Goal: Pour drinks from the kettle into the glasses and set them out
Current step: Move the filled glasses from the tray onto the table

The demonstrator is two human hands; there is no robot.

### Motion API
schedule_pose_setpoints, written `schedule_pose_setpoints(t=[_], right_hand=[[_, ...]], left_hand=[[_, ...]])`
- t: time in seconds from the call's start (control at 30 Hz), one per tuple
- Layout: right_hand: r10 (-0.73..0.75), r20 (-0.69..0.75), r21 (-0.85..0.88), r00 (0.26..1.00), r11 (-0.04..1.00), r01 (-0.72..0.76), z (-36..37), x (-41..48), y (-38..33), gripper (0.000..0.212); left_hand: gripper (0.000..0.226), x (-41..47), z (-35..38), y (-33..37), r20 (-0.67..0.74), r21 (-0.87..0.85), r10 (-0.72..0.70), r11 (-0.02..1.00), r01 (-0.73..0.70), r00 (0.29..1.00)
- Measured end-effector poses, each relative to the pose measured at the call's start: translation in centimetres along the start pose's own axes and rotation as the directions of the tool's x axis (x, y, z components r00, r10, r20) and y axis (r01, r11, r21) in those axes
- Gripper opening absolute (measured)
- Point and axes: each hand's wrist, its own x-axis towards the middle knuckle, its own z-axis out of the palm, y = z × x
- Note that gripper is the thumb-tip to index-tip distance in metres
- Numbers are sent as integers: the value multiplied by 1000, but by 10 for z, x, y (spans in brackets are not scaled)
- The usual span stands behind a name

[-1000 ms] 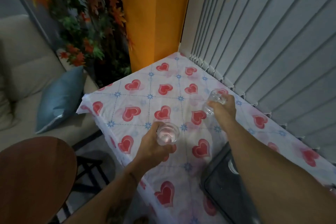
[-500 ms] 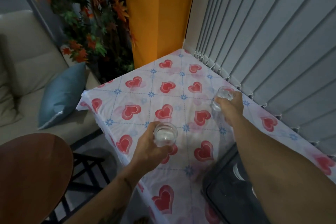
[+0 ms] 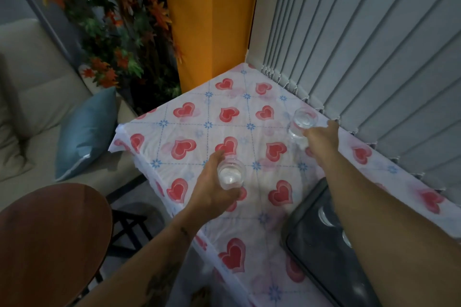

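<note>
Two clear glasses hold a clear drink. My left hand (image 3: 212, 187) is wrapped around the near glass (image 3: 230, 176), which stands over the heart-patterned tablecloth (image 3: 184, 147) near the table's left edge. My right hand (image 3: 323, 139) reaches far across and grips the far glass (image 3: 301, 123) close to the blinds; whether that glass rests on the cloth I cannot tell. More glasses (image 3: 324, 215) show partly under my right forearm on a dark tray (image 3: 321, 257). No kettle is in view.
Grey vertical blinds (image 3: 374, 57) run along the table's right side. An orange pillar (image 3: 209, 15) and artificial leaves (image 3: 119, 32) stand behind it. On the left are a beige sofa (image 3: 32, 97) with a blue cushion (image 3: 84, 129) and a round brown table (image 3: 50, 239).
My right hand has carried its glass farther out toward the blinds. My left hand and its glass have stayed nearly where they were.
</note>
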Motion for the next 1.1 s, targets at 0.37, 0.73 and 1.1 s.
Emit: schedule_pose_setpoints(t=[0.37, 0.73, 1.1], right_hand=[[-169, -24, 135, 985, 976, 170, -58, -162, 50, 40], [20, -175, 132, 984, 991, 3, -105, -227, 171, 38], [113, -181, 326, 977, 944, -49, -125, -194, 158, 63]], left_hand=[[50, 1, 15, 73, 87, 241, 416, 873, -424, 905], [27, -9, 106, 68, 469, 5, 177, 979, -204, 865], [78, -2, 155, 69, 643, -39, 109, 993, -109, 758]])
